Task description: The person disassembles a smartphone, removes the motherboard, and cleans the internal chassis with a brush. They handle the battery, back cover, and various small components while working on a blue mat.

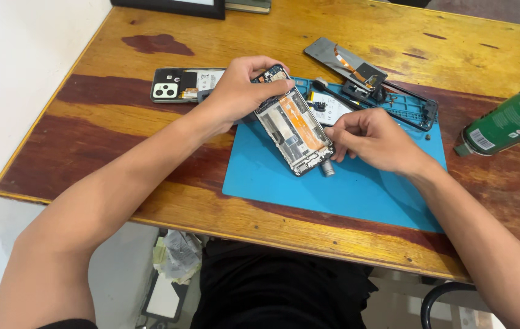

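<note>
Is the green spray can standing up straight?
No, the green spray can lies tilted on its side at the right edge of the wooden table.

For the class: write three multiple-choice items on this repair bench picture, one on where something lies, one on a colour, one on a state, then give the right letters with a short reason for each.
1. Where does the green spray can lie?
A. on the blue mat
B. on the wooden table, at its right edge
C. on the floor

2. What colour is the work mat?
A. blue
B. red
C. grey

3. In what state is the phone under the hands?
A. closed, screen lit
B. wrapped in foil
C. opened, its inner parts bare

Answers:
1 B: the can rests on bare wood of the table, clear of the mat.
2 A: the mat is plainly blue.
3 C: the left hand steadies it and the right hand works at its lower end, with the orange ribbon and frame showing.
</note>
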